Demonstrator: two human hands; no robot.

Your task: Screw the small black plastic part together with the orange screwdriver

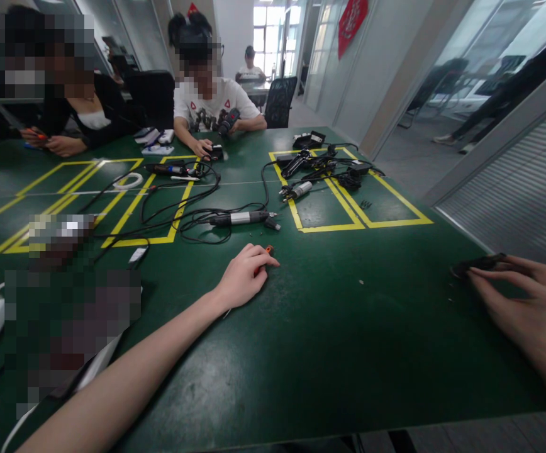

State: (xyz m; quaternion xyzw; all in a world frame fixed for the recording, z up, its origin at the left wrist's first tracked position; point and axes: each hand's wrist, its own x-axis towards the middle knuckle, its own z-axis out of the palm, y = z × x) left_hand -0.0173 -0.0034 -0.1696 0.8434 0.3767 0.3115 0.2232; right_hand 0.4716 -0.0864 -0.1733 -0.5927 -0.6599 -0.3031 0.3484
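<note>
Resting on the green table, my left hand (243, 277) is closed around a small screwdriver. Its orange-red handle end (269, 250) shows past the fingers, and a thin metal shaft (226, 313) sticks out below the wrist. At the far right, my right hand (532, 302) pinches a flat, dark piece (478, 264) between thumb and fingers, close to the tabletop. That piece is blurred and partly covered, so its kind is unclear. Just beyond my left hand lies a grey-and-black electric screwdriver (242, 218) with a black cable.
Yellow tape (332, 228) marks rectangles on the table (348, 352). Black tools and coiled cables (320, 163) lie at the back right. A co-worker (211, 100) across the table handles a dark part (216, 152); another person (79, 119) sits left. A white cable coil (128, 181) lies left.
</note>
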